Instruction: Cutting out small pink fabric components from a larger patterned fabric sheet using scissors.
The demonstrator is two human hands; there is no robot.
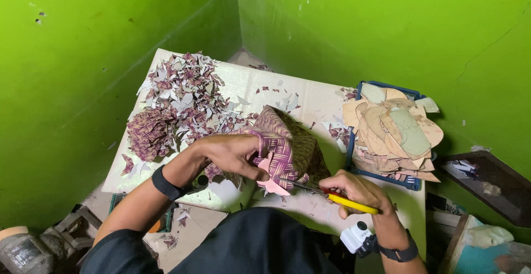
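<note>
My left hand (229,155) grips a bunched piece of purple and cream woven-pattern material (279,144) over the near edge of a white table (310,99). A pink shaped piece (271,184) hangs from under that hand. My right hand (357,192) holds yellow-handled scissors (332,194), whose blades point left and meet the pink piece's edge. Both wrists wear a dark band.
A heap of purple and white offcuts (185,99) covers the table's left part, with a stack of woven cut pieces (148,135) beside it. A blue tray (409,181) at right holds tan shoe-shaped patterns (395,130). Green walls close in behind and left. Clutter lies on the floor.
</note>
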